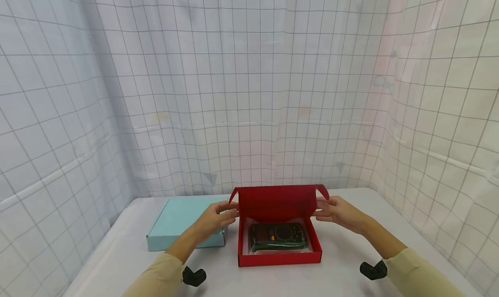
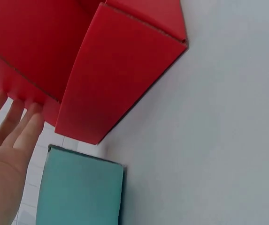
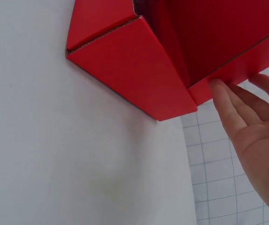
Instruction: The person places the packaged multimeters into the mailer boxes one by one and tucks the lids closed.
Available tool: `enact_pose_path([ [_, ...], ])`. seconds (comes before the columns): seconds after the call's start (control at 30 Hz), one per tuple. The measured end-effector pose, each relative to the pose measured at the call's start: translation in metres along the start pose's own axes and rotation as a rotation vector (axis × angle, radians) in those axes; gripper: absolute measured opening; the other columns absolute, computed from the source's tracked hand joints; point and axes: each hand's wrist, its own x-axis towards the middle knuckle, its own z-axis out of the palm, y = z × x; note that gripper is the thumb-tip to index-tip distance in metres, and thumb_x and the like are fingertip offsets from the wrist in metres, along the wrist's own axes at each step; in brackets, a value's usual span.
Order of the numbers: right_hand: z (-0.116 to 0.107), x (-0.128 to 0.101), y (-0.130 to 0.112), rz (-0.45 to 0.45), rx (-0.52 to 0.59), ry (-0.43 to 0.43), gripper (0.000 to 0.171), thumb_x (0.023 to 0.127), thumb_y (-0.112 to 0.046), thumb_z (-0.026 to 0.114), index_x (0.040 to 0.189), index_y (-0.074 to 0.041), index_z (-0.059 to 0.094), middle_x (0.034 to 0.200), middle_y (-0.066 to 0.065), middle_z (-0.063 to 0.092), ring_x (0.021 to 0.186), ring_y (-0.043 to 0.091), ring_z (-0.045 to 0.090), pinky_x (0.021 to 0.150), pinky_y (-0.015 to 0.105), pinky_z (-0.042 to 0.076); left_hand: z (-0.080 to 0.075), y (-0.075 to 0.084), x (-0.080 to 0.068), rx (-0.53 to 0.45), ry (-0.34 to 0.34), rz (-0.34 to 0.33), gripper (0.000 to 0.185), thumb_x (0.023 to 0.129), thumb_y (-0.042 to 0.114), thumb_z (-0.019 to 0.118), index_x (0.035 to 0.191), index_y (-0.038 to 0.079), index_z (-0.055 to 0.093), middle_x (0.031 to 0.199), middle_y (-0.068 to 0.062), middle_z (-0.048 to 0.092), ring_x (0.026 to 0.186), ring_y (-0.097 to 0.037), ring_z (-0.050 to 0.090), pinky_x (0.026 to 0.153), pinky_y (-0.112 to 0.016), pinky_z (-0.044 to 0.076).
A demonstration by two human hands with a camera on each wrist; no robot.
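Note:
In the head view a red cardboard box point(image 1: 279, 260) stands with its hinged lid point(image 1: 277, 201) raised at the back. Inside lies a dark multimeter point(image 1: 277, 235) with a round dial, in what looks like clear plastic. My left hand point(image 1: 217, 219) is at the lid's left side, and in the left wrist view its nearly straight fingertips point(image 2: 33, 110) touch the lid's side edge. At the opposite side is my right hand point(image 1: 340, 213); the right wrist view shows its extended fingers point(image 3: 228, 110) against the lid's edge. Neither hand curls round the lid.
A closed light-blue box point(image 1: 187, 217) lies on the white table point(image 1: 296, 284) to the left of the red one, just behind my left hand. White grid-patterned curtains point(image 1: 253, 93) hang along the back and both sides.

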Motion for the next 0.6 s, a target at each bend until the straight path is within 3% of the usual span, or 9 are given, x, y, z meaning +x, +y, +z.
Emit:
enact_pose_path([
  [0.2,0.0041,-0.0004,-0.0043,0.022,-0.038,0.026,0.041,0.108,-0.012,0.055,0.144,0.007,0.054,0.145,0.023,0.056,0.124,0.038,0.062,0.105,0.056,0.044,0.0065,-0.0021,-0.001,0.015,0.051,0.006,0.038,0.104,0.02,0.066,0.133,-0.003,0.059,0.138,-0.017,0.059,0.127,-0.033,0.058,0.104,-0.044,0.049],
  [0.43,0.0042,-0.0023,-0.004,0.02,-0.063,0.009,0.039,0.107,-0.01,0.056,0.143,0.006,0.056,0.142,0.022,0.059,0.126,0.036,0.06,0.105,0.055,0.043,0.0078,-0.0022,-0.0048,0.05,0.04,0.005,0.037,0.102,0.021,0.068,0.132,-0.001,0.06,0.136,-0.016,0.059,0.128,-0.035,0.055,0.102,-0.043,0.051],
  [0.6,0.0027,-0.0049,-0.0032,0.023,-0.039,-0.025,0.039,0.107,-0.009,0.056,0.143,0.005,0.057,0.143,0.02,0.058,0.128,0.032,0.059,0.106,0.055,0.043,0.0068,-0.0021,-0.0067,0.025,0.02,0.002,0.038,0.103,0.017,0.067,0.134,-0.003,0.059,0.136,-0.017,0.058,0.128,-0.035,0.055,0.104,-0.048,0.048],
])
